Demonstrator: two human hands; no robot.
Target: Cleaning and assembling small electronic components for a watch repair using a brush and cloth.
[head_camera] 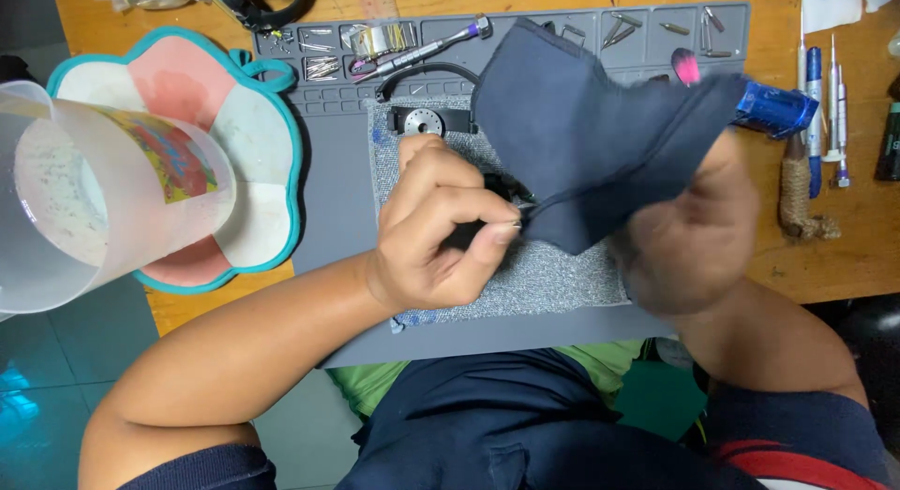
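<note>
Dark blue cloth (581, 124) is hanging between your two hands over the middle of the bench, limp and draping, so it is going to handle as something soft and light with no stiffness at all. Your left hand (441, 227) is pinching its lower corner between thumb and forefinger, closed tight on the hem, and there is a small black part (473, 232) tucked under those fingers (too hidden to say what it is, or whether you are gripping it too). Your right hand (689, 232) is blurring with motion beneath the far side of the cloth; it looks gathered up into the fabric, but I cannot tell how firmly it is closed. Edges and corners are the natural places to take hold, since the middle just sags.

Under your hands a grey felt pad (562, 274) is lying on a grey work mat (337, 171) with tool slots along its top edge. A round metal movement (424, 122) is sitting on the pad just above your left hand, small and likely fragile. A blue-handled tool (776, 108) is poking out beside the cloth at the right. A frosted plastic jug (94, 190) is standing at the left, on a teal-edged flower-shaped mat (253, 124), all on a wooden table (844, 237).
</note>
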